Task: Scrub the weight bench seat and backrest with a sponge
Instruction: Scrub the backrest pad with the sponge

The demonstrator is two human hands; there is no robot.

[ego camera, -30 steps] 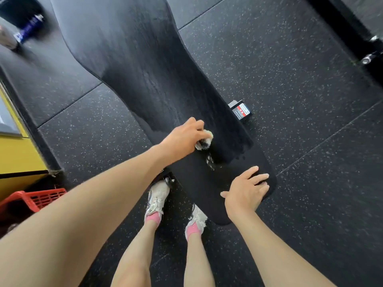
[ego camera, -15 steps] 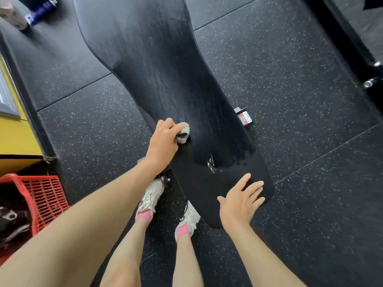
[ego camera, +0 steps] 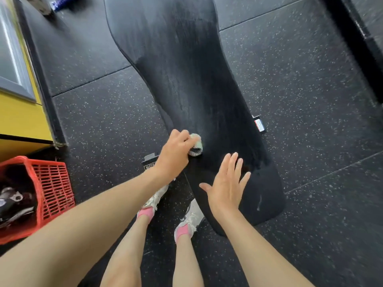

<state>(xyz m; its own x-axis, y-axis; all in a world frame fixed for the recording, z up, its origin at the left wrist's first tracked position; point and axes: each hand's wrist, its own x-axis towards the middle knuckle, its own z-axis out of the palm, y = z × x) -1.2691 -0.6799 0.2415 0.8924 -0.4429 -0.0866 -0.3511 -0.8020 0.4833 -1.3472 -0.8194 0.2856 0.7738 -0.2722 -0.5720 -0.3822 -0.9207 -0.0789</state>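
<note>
A long black padded bench [ego camera: 186, 69] runs from the top of the view down to the lower right, its surface streaked wet. My left hand [ego camera: 176, 156] is closed on a pale sponge [ego camera: 195, 145] and presses it on the pad near its left edge, where the narrow part widens. My right hand [ego camera: 227, 185] is flat with fingers spread on the near end of the pad, holding nothing. A wet smear shows on the near end [ego camera: 259, 201].
A red plastic basket [ego camera: 51, 183] holding dark items stands at the left on the speckled rubber floor [ego camera: 300, 90]. A yellow cabinet [ego camera: 18, 121] is behind it. Bottles [ego camera: 56, 4] lie at top left. My feet [ego camera: 153, 201] stand beside the bench foot [ego camera: 259, 124].
My left hand slid the sponge from mid-pad to the left edge, then slightly back toward the middle. My right hand lifted its fingers and spread them. The view shifted.
</note>
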